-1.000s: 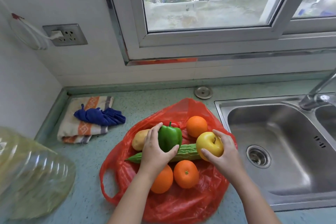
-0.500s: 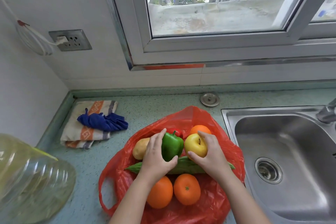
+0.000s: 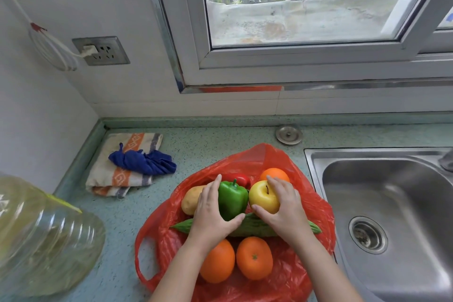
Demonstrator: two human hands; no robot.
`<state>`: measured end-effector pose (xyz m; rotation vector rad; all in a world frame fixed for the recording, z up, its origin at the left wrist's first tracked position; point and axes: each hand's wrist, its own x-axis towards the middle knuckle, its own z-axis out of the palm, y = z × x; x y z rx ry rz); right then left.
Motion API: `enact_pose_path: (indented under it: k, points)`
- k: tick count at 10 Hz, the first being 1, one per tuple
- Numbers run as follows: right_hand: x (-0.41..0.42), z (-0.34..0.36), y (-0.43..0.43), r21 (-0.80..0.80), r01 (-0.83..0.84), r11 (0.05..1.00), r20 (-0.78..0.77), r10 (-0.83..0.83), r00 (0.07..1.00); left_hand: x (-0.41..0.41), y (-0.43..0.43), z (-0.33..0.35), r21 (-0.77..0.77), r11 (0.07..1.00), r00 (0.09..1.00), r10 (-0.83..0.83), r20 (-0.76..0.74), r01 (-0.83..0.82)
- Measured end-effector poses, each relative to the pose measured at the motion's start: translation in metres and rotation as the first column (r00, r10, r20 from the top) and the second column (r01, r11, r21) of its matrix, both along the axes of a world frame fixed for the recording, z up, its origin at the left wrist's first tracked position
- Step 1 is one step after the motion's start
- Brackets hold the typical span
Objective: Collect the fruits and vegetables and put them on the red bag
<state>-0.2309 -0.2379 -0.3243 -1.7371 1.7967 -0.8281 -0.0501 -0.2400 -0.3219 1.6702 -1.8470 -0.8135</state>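
The red bag (image 3: 311, 206) lies flat on the counter beside the sink. On it my left hand (image 3: 210, 216) grips a green pepper (image 3: 231, 200). My right hand (image 3: 285, 208) holds a yellow apple (image 3: 263, 197) pressed against the pepper. A potato (image 3: 192, 200) rests left of my left hand. A red pepper (image 3: 239, 178) and an orange (image 3: 274, 174) lie behind. A green bitter gourd (image 3: 255, 227) stretches under both hands. Two oranges (image 3: 218, 261) (image 3: 255, 257) sit nearest me.
A steel sink (image 3: 392, 203) lies to the right, its drain plug (image 3: 288, 134) on the counter behind the bag. A striped towel (image 3: 115, 179) with a blue cloth (image 3: 144, 163) lies at the left. A large clear bottle (image 3: 41, 235) lies at the near left. A wall socket (image 3: 101, 51) holds a white cable.
My right hand has carried the yellow apple left and away from me until it touches the green pepper. My left hand has stayed on the pepper. The view has tilted up slightly.
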Motion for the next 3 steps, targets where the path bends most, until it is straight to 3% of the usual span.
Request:
enact_pose_path:
  k: [3]
  points:
    - [-0.0009, -0.0022, 0.0034, -0.036, 0.022, 0.999, 0.027, -0.021, 0.999, 0.0011, 0.0008, 0.0013, -0.066, 0.997, 0.999, 0.032, -0.020, -0.033]
